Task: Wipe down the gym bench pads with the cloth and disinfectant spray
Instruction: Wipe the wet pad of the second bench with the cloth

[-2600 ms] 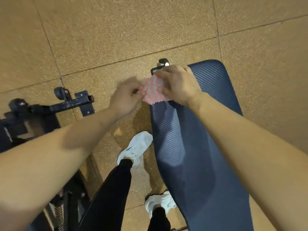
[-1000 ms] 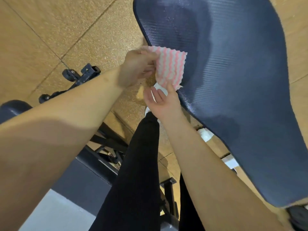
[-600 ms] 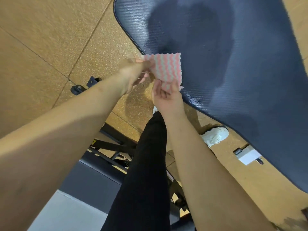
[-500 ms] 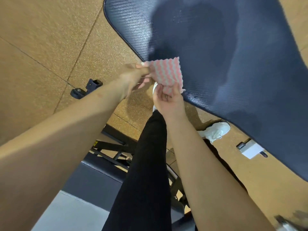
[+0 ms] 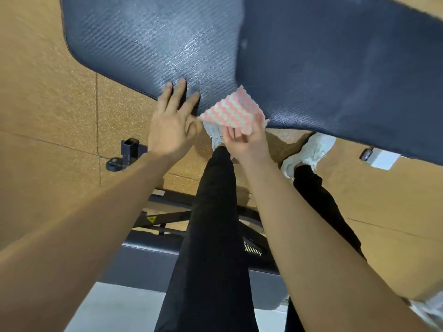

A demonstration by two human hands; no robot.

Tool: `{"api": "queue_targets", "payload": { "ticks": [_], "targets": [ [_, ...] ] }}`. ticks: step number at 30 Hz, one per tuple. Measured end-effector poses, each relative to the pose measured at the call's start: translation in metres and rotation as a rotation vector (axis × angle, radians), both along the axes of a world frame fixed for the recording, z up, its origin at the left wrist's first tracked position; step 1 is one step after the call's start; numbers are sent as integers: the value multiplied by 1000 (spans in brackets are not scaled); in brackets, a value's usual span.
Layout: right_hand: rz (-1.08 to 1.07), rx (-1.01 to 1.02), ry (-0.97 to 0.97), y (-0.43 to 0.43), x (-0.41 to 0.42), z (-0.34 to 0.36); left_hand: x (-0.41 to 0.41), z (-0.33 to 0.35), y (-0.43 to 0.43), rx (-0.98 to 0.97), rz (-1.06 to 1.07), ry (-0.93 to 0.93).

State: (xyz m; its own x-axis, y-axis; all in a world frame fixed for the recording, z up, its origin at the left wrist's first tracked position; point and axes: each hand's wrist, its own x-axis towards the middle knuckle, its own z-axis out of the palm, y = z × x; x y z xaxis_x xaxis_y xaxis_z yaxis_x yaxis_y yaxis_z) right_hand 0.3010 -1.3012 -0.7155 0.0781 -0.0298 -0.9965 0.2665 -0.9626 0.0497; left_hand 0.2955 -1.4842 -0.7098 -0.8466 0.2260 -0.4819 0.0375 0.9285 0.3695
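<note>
Pinches the pink-and-white zigzag cloth (image 5: 233,111) by its lower edge with the right hand (image 5: 244,140), palm turned up, thumb and fingers curled round the fabric. Holds that cloth spread out, just at 6 o'clock of the dark blue pad (image 5: 311,68), its upper corner lapping over the pad's near edge; cannot tell whether it presses on the surface. Reaches the left hand (image 5: 171,127) out at 9 o'clock of the cloth, just beside it, with straight, spread fingers (image 5: 181,92) whose tips lie against the pad's near edge, gripping nothing. Fills the view from 10 to 3 o'clock with the ribbed pad, faintly glossy near the left fingertips. Stands in black trousers (image 5: 211,236) on a tan speckled floor (image 5: 48,104), one white shoe (image 5: 309,152) at 4 o'clock of the cloth, the other partly hidden beneath it. Shows a black bracket (image 5: 127,152) on the floor at 9 o'clock of the left wrist, and a small white box (image 5: 383,159) under the pad's edge at 3 o'clock.
</note>
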Motion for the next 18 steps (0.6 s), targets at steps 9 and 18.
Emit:
{"api": "queue_targets", "payload": {
  "ticks": [9,18],
  "targets": [
    [-88,28,-29,81,0,10,1,13,45,-48,278,-87],
    [-85,52,74,157,15,16,5,26,100,-288,242,-207]
  ]
}}
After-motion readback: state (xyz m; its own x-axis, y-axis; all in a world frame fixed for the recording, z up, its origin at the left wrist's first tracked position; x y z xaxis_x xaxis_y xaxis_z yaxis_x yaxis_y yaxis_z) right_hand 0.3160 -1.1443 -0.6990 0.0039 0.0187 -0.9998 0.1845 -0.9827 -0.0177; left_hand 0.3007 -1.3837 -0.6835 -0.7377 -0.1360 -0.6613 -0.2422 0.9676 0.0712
